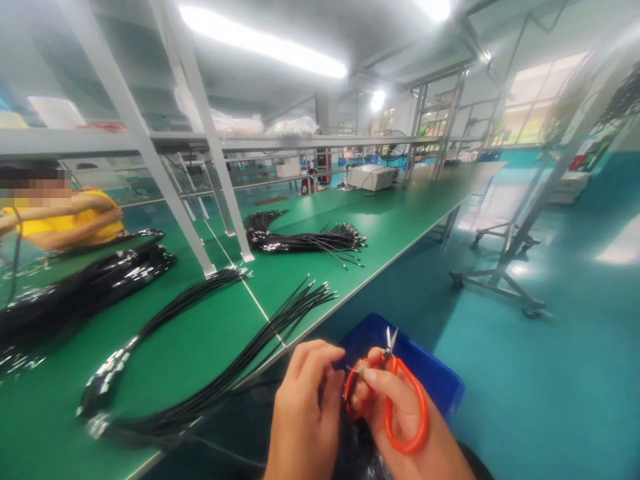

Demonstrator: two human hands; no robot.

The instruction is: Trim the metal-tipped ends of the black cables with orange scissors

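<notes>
Left hand [307, 407] half-curled, seemingly empty; right hand [383, 403] cradles orange-handled scissors [389, 351], blades parted, perhaps freeing its thumb to pinch something indistinct. Black cables [215, 392] curve across the counter [175, 350], presumably for easy reach.

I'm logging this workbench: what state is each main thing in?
Scissors: blades parted, held in right hand
Right hand: closed on the scissors
Left hand: fingers curled, nothing visible in its grip
Near cable bundle: bent round, ends fanned
Far cable bundle: curved, ends fanned
Blue bin: open-topped
Long ceiling light: lit
</notes>
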